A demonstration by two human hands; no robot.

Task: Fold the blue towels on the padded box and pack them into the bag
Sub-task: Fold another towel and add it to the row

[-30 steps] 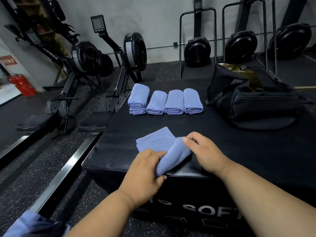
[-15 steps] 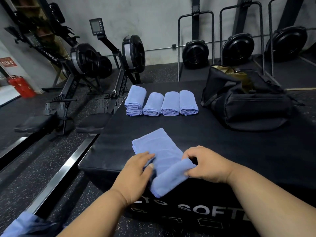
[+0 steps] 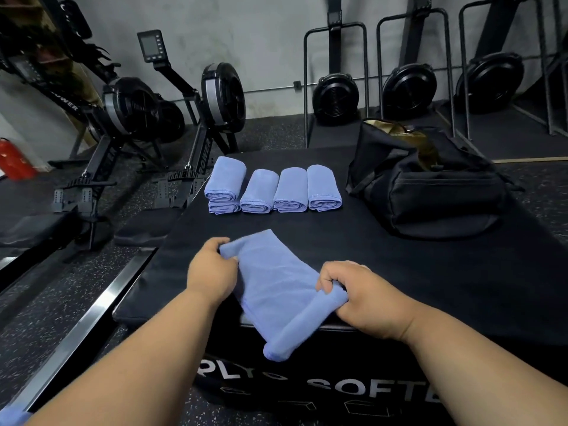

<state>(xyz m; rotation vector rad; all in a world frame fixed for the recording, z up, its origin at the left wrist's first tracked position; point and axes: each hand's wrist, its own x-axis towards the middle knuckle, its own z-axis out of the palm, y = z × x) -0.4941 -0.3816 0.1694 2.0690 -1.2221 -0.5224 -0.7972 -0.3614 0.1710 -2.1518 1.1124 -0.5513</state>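
While the left hand [image 3: 212, 269] pinches its far corner and the right hand [image 3: 356, 298] grips its near rolled edge, the blue towel [image 3: 273, 290] lies smooth across the padded box's [image 3: 430, 281] near edge, one end overhanging. Folded towels [image 3: 273, 190] sit far, left of the black bag [image 3: 430, 186], whose inside is hidden.
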